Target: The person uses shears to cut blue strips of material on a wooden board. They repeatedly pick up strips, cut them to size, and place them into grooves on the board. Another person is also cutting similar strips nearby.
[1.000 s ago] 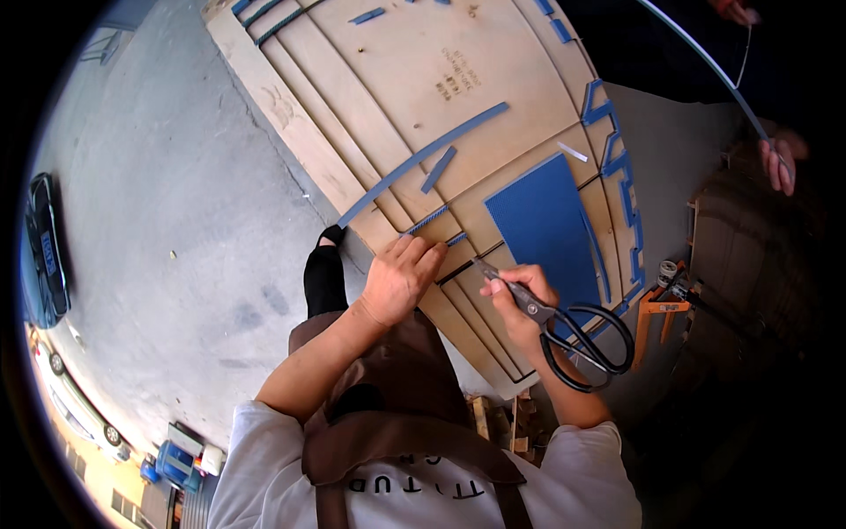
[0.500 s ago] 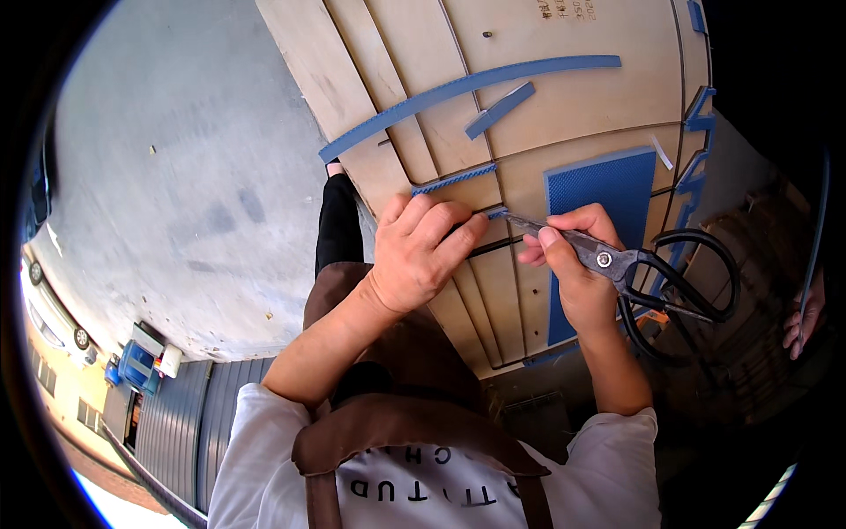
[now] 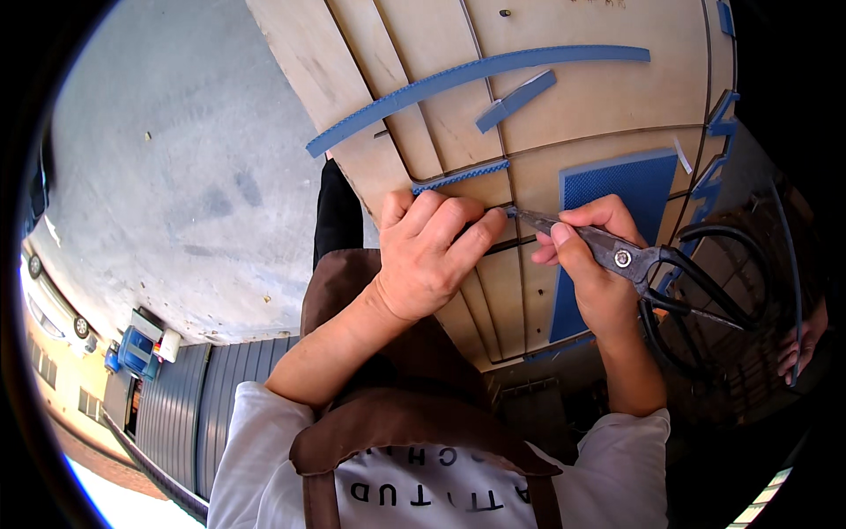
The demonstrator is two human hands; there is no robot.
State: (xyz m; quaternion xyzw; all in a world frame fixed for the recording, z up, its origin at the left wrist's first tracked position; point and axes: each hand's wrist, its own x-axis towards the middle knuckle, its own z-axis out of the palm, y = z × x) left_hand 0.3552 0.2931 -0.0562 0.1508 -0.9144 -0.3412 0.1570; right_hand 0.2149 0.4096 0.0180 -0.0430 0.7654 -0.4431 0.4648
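My left hand (image 3: 434, 256) is closed, fingers curled down against a wooden board (image 3: 617, 97) set with thin dark strips. The end of a small blue foam strip (image 3: 511, 212) shows at its fingertips; the rest is hidden under the hand. My right hand (image 3: 599, 273) grips large scissors (image 3: 622, 258) around the blades, black loop handles pointing away to the right. The pointed blade tip touches or nearly touches the end of that small strip. Just beyond my left fingers, another textured blue foam strip (image 3: 463, 177) lies along a slot line.
A long curved blue strip (image 3: 476, 70) and a short one (image 3: 516, 100) lie farther up the board. Right of centre is a blue foam sheet (image 3: 643, 185); notched blue pieces (image 3: 718, 145) line the right edge. Another person's hand (image 3: 802, 344) holds a thin strip at far right.
Both my hands and the scissors have shifted slightly right in the picture, along with the board. The scissor tip stays at the small strip's end. The other person's hand is slightly lower.
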